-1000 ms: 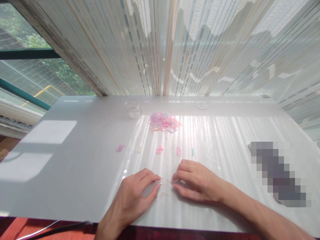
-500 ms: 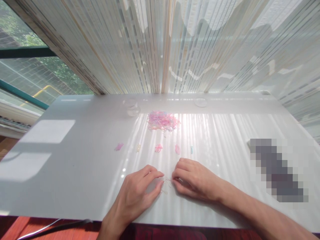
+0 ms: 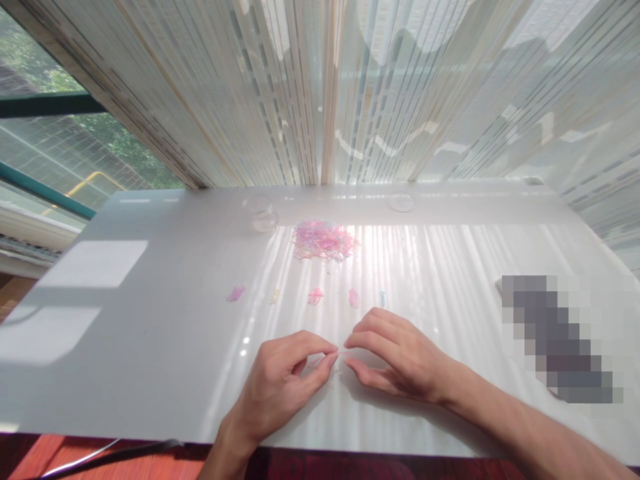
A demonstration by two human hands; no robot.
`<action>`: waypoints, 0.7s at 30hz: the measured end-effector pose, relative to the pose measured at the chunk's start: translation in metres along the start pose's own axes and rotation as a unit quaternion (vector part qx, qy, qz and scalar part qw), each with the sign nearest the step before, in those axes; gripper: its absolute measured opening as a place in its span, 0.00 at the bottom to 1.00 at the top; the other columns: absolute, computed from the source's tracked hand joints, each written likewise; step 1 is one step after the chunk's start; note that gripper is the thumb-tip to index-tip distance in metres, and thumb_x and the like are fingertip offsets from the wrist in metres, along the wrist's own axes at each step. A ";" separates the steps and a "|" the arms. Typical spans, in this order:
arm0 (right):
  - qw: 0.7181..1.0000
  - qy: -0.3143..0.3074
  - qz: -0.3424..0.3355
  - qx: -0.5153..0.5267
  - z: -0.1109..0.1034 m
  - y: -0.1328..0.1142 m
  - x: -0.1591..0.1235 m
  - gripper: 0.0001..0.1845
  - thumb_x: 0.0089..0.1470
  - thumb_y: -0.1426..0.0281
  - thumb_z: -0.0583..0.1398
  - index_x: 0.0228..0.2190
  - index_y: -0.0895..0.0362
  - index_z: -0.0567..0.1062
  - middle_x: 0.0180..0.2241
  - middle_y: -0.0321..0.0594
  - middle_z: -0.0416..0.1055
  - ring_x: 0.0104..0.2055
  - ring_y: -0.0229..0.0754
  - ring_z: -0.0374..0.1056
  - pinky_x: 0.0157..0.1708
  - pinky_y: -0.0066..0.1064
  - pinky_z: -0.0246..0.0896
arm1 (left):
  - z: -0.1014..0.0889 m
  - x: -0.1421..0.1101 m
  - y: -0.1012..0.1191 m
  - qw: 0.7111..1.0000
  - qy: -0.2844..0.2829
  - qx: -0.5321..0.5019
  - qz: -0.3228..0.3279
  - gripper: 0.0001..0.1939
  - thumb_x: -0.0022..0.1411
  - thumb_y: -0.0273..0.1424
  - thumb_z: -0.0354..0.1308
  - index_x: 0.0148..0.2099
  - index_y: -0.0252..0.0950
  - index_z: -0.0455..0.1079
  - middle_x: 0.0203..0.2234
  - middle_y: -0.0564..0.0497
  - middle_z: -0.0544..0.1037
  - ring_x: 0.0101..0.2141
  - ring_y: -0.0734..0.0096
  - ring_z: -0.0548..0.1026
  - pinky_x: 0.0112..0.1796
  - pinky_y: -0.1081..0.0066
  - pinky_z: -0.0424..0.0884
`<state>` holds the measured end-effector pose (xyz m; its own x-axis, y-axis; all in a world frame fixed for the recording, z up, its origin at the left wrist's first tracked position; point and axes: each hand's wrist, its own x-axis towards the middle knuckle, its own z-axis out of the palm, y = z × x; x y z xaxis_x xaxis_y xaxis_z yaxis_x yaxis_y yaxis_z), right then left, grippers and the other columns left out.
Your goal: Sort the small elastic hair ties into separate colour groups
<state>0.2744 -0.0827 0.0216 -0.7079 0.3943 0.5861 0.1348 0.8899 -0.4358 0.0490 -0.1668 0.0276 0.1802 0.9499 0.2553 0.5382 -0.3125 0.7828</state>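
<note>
My left hand [image 3: 285, 377] is closed in a pinch on a thin pink rubber band [image 3: 342, 353]. One end of the band sticks out toward my right index finger; I cannot tell whether they touch. Just beside it, my right hand [image 3: 397, 350] holds its thumb and fingers apart. A few faint, pale bands [image 3: 336, 375] lie on the table under my fingertips, partly hidden. Beyond the hands runs a row of small band clusters: purple [image 3: 235, 293], yellow [image 3: 275, 296], bright pink [image 3: 315, 296], light pink [image 3: 354, 297] and blue [image 3: 383, 297].
A large heap of mixed pink bands [image 3: 324, 241] lies farther back on the white table [image 3: 165, 373]. A clear round container [image 3: 264, 219] stands to its left, and a clear lid [image 3: 401, 202] lies to the right. A blurred-out object [image 3: 560, 340] rests at the right. Striped curtains [image 3: 300, 100] hang behind.
The left fingertips have come together on a pink band and moved slightly right. My right hand's fingers have spread from a pinch.
</note>
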 end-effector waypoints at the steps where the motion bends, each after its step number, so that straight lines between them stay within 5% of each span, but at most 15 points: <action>1: 1.000 0.004 0.007 0.003 -0.001 0.000 -0.001 0.07 0.69 0.68 0.59 0.43 0.59 0.74 0.33 0.44 0.77 0.33 0.43 0.68 0.31 0.34 0.67 | 0.001 0.001 0.000 1.000 0.009 -0.009 0.006 0.06 0.70 0.25 0.63 0.43 0.42 0.78 0.30 0.57 0.82 0.24 0.78 0.72 0.25 0.77 0.67; 21: 0.999 0.040 0.013 0.004 -0.004 0.000 0.002 0.03 0.65 0.75 0.62 0.40 0.56 0.74 0.30 0.40 0.76 0.30 0.40 0.69 0.29 0.32 0.66 | 0.000 0.007 -0.002 0.999 0.037 0.007 0.038 0.06 0.67 0.23 0.64 0.42 0.39 0.79 0.31 0.52 0.81 0.27 0.76 0.76 0.23 0.77 0.68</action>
<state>0.2762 -0.0813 0.0254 -0.6466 0.4347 0.6269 0.1467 0.8772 -0.4571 0.0487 -0.1593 0.0279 0.1597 0.9209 0.3556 0.5375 -0.3833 0.7511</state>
